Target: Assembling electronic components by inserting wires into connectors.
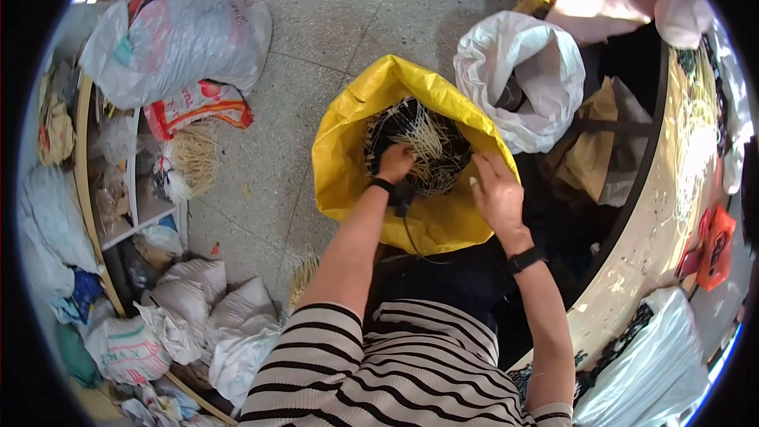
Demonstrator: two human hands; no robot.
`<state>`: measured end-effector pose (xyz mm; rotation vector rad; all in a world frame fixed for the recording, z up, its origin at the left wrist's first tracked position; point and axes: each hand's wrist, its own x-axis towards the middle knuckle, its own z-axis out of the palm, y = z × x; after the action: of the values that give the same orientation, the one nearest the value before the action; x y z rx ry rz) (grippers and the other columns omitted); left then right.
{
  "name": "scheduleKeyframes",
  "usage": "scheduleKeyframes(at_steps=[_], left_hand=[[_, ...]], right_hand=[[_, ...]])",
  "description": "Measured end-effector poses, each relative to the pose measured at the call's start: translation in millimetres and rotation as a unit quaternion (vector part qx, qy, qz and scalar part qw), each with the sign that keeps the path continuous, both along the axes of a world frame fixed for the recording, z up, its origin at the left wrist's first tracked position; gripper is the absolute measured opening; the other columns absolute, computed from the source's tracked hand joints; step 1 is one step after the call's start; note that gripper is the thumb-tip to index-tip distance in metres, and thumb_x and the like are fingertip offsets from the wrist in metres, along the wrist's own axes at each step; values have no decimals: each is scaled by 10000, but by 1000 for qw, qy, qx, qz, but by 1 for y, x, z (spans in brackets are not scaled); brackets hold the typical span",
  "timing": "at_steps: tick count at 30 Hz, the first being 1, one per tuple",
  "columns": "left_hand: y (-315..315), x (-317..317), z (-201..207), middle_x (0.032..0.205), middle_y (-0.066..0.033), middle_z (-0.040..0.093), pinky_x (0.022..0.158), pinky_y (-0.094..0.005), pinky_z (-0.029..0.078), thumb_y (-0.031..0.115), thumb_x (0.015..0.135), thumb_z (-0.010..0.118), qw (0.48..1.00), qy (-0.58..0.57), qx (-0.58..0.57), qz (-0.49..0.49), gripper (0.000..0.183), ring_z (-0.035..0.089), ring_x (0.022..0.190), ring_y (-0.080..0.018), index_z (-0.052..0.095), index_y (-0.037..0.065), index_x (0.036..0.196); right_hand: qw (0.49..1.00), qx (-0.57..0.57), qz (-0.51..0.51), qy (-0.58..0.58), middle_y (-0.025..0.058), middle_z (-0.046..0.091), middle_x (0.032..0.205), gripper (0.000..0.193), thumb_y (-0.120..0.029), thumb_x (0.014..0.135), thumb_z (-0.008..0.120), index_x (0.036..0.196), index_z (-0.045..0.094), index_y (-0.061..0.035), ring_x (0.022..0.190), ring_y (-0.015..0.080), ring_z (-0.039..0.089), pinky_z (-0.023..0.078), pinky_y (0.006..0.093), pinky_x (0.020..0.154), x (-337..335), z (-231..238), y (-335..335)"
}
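Observation:
A yellow woven bag [336, 154] stands open in front of me, with black and pale thin cord-like strands [429, 142] inside. My left hand [398, 162] reaches into it, fingers curled against the pale strands; the fingertips are partly hidden. At the bag's right rim lies my right hand [500, 190], its fingers stretched out over the inner yellow wall and the thumb apart. Dark bands circle both wrists, and a thin dark cord hangs down from the left wrist over the bag's near side.
Beyond the yellow bag's right side is an open white sack [482, 47]. A worktable [632, 245] carrying pale strands and a red pouch [716, 249] runs along the right. At left are a stuffed white sack [198, 47], a pale strand bundle [194, 160] and shelves of bags.

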<state>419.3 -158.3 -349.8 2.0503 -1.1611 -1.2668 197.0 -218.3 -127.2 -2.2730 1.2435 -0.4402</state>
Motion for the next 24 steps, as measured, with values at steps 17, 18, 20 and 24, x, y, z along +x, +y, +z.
scheduleKeyframes(at_steps=[17, 18, 20, 24], left_hand=[[28, 38, -33, 1304, -95, 553, 1047, -526, 334, 179, 870, 605, 667, -329, 157, -650, 307, 358, 1331, -299, 663, 160, 1171], [33, 45, -37, 1270, -92, 581, 1056, -531, 321, 182, 859, 609, 614, -348, 162, -690, 312, 359, 1332, -289, 669, 166, 1165], [33, 51, -40, 1236, -99, 602, 1058, -513, 324, 196, 851, 613, 632, -321, 152, -689, 311, 370, 1328, -288, 674, 156, 1153], [15, 44, -51, 1145, -121, 645, 1087, -455, 298, 257, 861, 590, 765, -202, 232, -565, 326, 416, 1292, -299, 672, 110, 1140]], right_hand=[[931, -23, -199, 306, 120, 474, 1407, 737, -116, 745, 692, 1420, 401, -69, 1259, 337, 463, 317, 446, 1070, -154, 94, -17], [942, -16, -170, 288, 125, 479, 1404, 748, -100, 738, 686, 1421, 388, -42, 1258, 336, 464, 314, 444, 1074, -158, 97, -20], [943, 13, -159, 291, 126, 516, 1373, 709, -71, 745, 673, 1404, 416, -33, 1242, 304, 487, 365, 397, 1034, -161, 102, -21], [949, 22, -200, 244, 107, 578, 1310, 617, -122, 809, 632, 1393, 450, -39, 1082, 225, 538, 401, 317, 968, -164, 101, -22]])
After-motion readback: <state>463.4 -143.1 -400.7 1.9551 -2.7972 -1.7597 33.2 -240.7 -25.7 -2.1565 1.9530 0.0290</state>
